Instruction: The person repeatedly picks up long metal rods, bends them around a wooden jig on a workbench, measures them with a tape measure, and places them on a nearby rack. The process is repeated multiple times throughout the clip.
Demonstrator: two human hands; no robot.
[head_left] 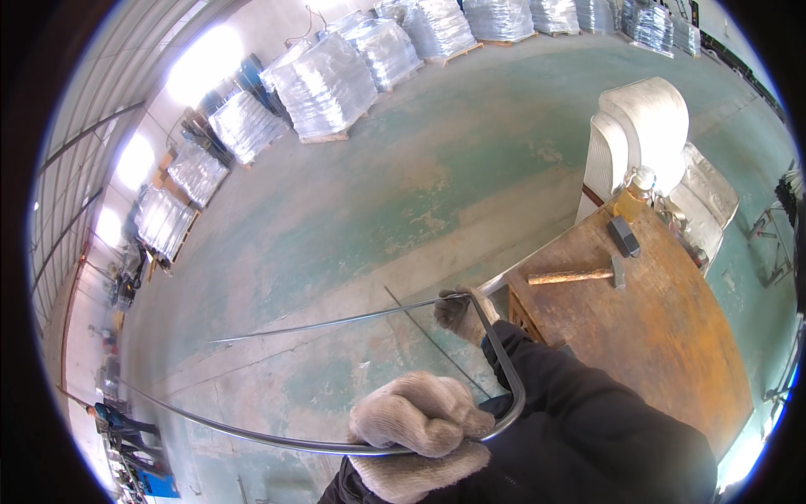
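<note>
A long, thin metal tube (285,438), bent into a U with two rounded corners, stretches across in front of me. Its two long legs run off to the left, and the short bent side lies close to my body at the right. My left hand (420,430), in a pale knit work glove, is wrapped around the near leg beside the near corner. Farther off, my right hand (464,314), gloved too, grips the tube at the far corner. Part of its fingers is hidden behind the tube and palm.
To my right stands a worn wooden table (672,344) with a wood-handled hammer (579,275), a dark block (623,236) and a bottle of yellow liquid (633,195). Behind it is a white padded seat (646,126). A thin dark rod (437,340) lies beyond the tube. Wrapped pallets (323,88) line the wall. Another person (126,420) is far left.
</note>
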